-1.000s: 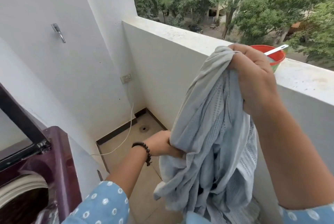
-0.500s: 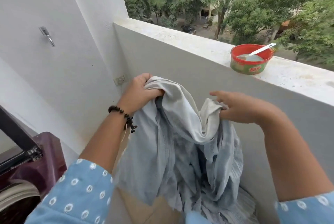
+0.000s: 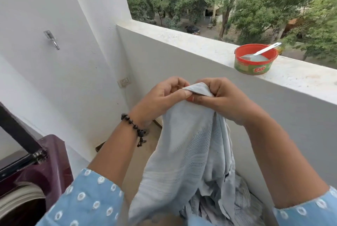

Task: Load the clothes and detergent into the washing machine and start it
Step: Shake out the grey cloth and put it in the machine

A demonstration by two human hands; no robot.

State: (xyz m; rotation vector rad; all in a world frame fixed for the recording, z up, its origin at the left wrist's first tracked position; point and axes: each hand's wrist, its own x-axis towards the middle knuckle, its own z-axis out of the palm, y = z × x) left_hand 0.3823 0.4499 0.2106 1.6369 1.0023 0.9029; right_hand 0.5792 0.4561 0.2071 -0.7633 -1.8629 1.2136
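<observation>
A light grey-blue garment (image 3: 189, 154) hangs in front of me, its lower part bunched over more clothes (image 3: 237, 205) at the bottom right. My left hand (image 3: 160, 98) and my right hand (image 3: 222, 98) pinch its top edge side by side, fingertips touching. The maroon top-loading washing machine (image 3: 52, 167) stands at the lower left, lid raised, drum opening dark. A red tub of detergent powder (image 3: 255, 60) with a white spoon (image 3: 264, 50) in it sits on the balcony ledge, up and right of my hands.
The white parapet wall (image 3: 182, 58) runs from centre to right, with trees beyond. A white wall on the left carries a metal hook (image 3: 52, 40) and a socket (image 3: 124, 81). The tan floor (image 3: 144, 153) shows between the machine and the parapet.
Both hands came together at the top edge of the garment, which now hangs straight instead of spread between them. The view shifted slightly right and down.
</observation>
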